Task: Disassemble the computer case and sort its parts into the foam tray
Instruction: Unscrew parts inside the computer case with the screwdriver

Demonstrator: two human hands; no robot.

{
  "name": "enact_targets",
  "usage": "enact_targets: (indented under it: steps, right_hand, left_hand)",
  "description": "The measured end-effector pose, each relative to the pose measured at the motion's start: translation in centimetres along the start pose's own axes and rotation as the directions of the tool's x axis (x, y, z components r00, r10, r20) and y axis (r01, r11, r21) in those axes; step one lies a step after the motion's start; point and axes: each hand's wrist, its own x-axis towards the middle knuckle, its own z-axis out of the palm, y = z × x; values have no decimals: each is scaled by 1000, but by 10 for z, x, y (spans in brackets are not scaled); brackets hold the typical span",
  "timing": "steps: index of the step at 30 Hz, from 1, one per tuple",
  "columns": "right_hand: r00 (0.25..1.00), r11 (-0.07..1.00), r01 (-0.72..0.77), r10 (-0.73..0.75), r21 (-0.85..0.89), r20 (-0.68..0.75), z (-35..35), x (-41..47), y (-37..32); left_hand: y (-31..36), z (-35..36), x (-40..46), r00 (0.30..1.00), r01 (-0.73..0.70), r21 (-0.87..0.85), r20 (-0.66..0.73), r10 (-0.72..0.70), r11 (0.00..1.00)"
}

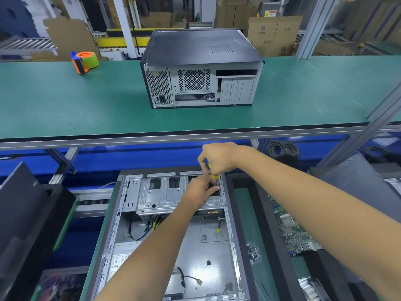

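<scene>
At the far right corner of the open computer case [173,235], the right hand [219,158] is curled round the yellow handle of a screwdriver [213,173], which stands upright over the metal drive cage [160,196]. Just below it the left hand [200,189] rests on that cage, its fingers bent and pinched close about the screwdriver's tip, though whether they hold a screw or only steady the shaft is too dark to tell. This case lies flat on the lower bench with its side off, showing a power supply [121,261] at the near left and loose cables [184,279] on the bare floor of the chassis. To its right sits the black foam tray [271,235], with a small bag of screws [253,253] in one compartment and a green motherboard [295,233] in the next. On the green upper shelf [86,105] beyond the hands stands a second, closed computer case [201,68], rear panel facing the camera, and well to its left an orange tape dispenser [84,61].
</scene>
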Motion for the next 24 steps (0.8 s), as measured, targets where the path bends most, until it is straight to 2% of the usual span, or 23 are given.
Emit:
enact_targets:
  steps: [3, 5, 8, 10, 12, 17, 20, 22, 24]
  right_hand:
    - [991, 979, -125, 116, -162, -60, -3, 4, 2]
    - [984, 962, -174, 164, -212, -64, -5, 6, 1]
    - [996, 984, -82, 84, -158, 5, -7, 5, -2]
    - [995, 1000, -3, 6, -28, 103, -11, 1, -3]
    - [989, 998, 15, -24, 65, 143, -10, -2, -2]
    - [992, 979, -106, 92, -173, -85, -3, -2, -4]
    - [992, 966, -125, 113, -225, -64, -4, 1, -6]
    - [999, 985, -48, 48, -164, -6, -7, -1, -6]
    - [999, 998, 36, -37, 51, 21, -8, -6, -3]
  left_hand:
    - [-1, 0, 1, 1000, 1, -9, -16, -1, 1000]
    - [0, 0, 2, 1000, -7, 6, -9, 7, 1000]
    - [-1, 0, 4, 1000, 7, 22, 2, -8, 1000]
    - [-2, 1, 3, 1000, 3, 16, -2, -3, 1000]
    - [-2, 1, 2, 1000, -4, 8, -2, 4, 1000]
    - [0, 1, 2, 1000, 27, 6, 7, -27, 1000]
    - [0, 1, 3, 1000, 29, 7, 8, -29, 1000]
    - [0, 1, 3, 1000, 23, -3, 8, -23, 1000]
    - [0, 0, 2, 1000, 7, -7, -6, -7, 1000]
